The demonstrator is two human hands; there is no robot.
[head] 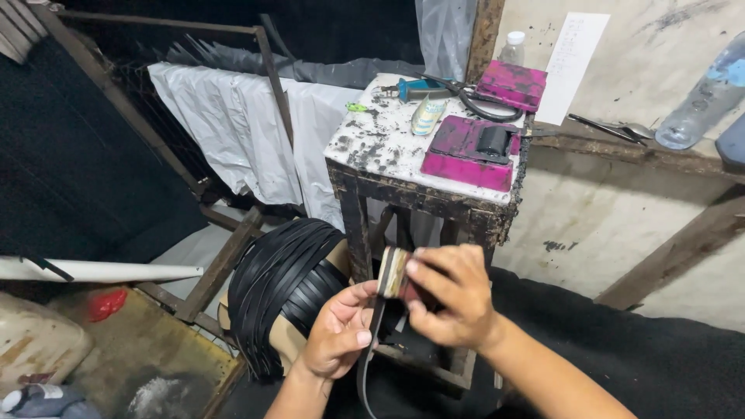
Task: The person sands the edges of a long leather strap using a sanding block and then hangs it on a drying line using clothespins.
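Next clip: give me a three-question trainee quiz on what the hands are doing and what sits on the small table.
1. True or false: the right hand presses a small block against a black strap.
2. Which hand pinches the strap below the block: A) left hand, B) right hand, C) neither?
3. Fill in: the bundle of black straps lies to the ____ of the stained small table as the picture shows it.

Key: 1 true; 2 A; 3 left (and lower).
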